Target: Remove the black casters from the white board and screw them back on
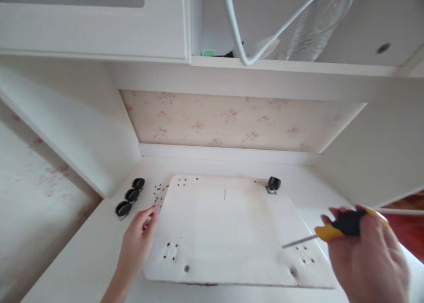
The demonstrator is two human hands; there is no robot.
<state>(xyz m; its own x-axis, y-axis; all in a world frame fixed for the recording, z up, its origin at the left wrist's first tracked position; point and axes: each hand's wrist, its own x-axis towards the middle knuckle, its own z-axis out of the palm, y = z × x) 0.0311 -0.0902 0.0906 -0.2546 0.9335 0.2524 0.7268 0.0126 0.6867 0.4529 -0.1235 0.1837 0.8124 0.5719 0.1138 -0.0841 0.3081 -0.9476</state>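
My right hand (369, 259) is wrapped round the yellow and black handle of a screwdriver (344, 225). The shaft points left, its tip over the right part of a white board (228, 232) with rounded far corners. My left hand (141, 232) is at the board's left edge, thumb and fingers pinched together beside several small dark screws (159, 190). Whatever the pinch holds, if anything, is too small to make out. One black caster wheel (274, 183) stands at the board's far right corner. Groups of screw holes (171, 251) mark the other corners.
Three black caster wheels (131, 195) lie in a row left of the screws. The board lies on a white desk surface (82, 250) between side panels. Overhead, a white cable (236, 29) hangs from a shelf (291, 66) bearing a clear plastic bottle (316, 27).
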